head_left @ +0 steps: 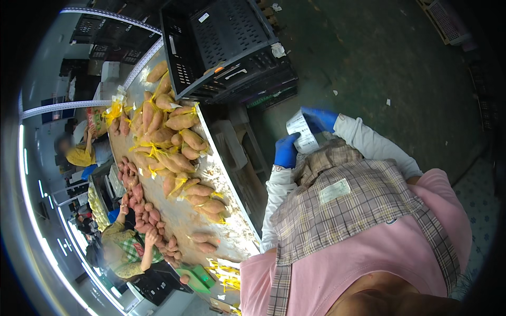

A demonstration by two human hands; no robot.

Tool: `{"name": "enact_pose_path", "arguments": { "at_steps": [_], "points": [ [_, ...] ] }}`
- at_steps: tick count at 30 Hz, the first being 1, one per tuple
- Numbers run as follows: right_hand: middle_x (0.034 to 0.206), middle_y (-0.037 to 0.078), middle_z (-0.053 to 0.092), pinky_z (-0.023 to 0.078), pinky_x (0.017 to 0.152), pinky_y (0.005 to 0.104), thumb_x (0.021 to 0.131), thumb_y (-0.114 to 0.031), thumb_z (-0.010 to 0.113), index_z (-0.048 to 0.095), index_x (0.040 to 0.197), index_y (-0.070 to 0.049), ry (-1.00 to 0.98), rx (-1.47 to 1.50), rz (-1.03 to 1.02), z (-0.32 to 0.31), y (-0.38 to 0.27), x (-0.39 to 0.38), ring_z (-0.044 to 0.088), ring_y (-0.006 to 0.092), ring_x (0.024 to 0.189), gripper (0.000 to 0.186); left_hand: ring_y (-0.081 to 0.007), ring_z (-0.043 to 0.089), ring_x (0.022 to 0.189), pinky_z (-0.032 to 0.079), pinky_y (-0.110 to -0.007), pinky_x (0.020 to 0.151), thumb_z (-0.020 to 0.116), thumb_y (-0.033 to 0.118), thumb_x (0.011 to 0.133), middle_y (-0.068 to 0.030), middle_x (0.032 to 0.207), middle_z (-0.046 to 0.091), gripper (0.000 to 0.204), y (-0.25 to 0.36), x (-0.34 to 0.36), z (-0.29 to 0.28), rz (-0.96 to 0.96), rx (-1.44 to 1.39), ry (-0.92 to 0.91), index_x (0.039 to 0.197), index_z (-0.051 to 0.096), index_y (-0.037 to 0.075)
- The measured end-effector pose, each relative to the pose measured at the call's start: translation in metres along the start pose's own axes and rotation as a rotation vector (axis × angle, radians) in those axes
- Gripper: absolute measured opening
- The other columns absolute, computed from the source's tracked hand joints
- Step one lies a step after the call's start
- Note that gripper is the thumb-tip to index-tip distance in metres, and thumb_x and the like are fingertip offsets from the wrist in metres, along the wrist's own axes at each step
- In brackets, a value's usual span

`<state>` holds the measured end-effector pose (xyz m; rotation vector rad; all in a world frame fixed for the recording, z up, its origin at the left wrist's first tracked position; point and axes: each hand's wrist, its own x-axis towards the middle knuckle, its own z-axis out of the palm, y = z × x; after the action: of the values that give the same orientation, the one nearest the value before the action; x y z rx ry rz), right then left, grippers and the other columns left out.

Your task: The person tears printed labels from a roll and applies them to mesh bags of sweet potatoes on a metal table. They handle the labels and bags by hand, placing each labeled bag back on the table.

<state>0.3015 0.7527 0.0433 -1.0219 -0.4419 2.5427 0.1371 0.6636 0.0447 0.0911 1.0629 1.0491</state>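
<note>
A white strip of printed labels (299,130) is held low in front of my plaid apron by both of my hands in blue gloves. My left hand (285,149) is closed on the lower left part of the strip, and my right hand (320,119) grips its upper right part. Beside my left arm is a long worktable (232,205) carrying several sweet potatoes in yellow mesh bags (182,158) with small white tags, along with loose sweet potatoes (203,239).
Black crates (224,42) stand at the table's far end. Across the table, a co-worker (118,247) handles reddish sweet potatoes (142,210) near a green scale (197,279); another person (79,152) holds a package. A pale crate (443,21) lies on the floor at upper right.
</note>
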Motion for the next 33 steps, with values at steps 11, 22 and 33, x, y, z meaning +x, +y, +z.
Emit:
{"name": "enact_pose_path", "arguments": {
  "at_steps": [11, 22, 33],
  "points": [
    [0.086, 0.008, 0.065, 0.043, 0.061, 0.0253, 0.078, -0.026, 0.065, 0.066, 0.099, -0.004, 0.04, -0.693, 0.097, 0.018, 0.009, -0.026, 0.056, 0.0116, 0.068, 0.031, -0.0229, 0.063, 0.074, 0.051, -0.03, 0.07, 0.059, 0.004, 0.078, -0.0156, 0.086, 0.065, 0.019, 0.034, 0.014, -0.014, 0.23, -0.067, 0.159, 0.091, 0.062, -0.009],
    [0.065, 0.004, 0.058, 0.038, 0.047, 0.0246, 0.076, -0.022, 0.063, 0.066, 0.082, -0.005, 0.188, -0.734, -0.215, -0.005, 0.008, 0.009, 0.05, 0.0104, 0.053, 0.018, -0.0313, 0.057, 0.104, 0.042, -0.043, 0.093, 0.033, 0.057, 0.091, -0.0174, 0.116, 0.057, 0.069, 0.018, 0.004, 0.004, -0.19, -0.225, -0.319, 0.128, 0.044, 0.0],
    [0.067, 0.003, 0.06, 0.035, 0.044, 0.0227, 0.078, -0.027, 0.059, 0.066, 0.081, -0.008, 0.324, -0.682, -0.209, -0.015, -0.017, 0.022, 0.05, 0.0096, 0.053, 0.021, -0.0276, 0.061, 0.095, 0.049, -0.038, 0.084, 0.061, 0.021, 0.084, -0.0173, 0.106, 0.061, 0.041, -0.005, -0.015, -0.001, -0.17, 0.09, -0.106, 0.112, 0.054, -0.008]
  ]
}}
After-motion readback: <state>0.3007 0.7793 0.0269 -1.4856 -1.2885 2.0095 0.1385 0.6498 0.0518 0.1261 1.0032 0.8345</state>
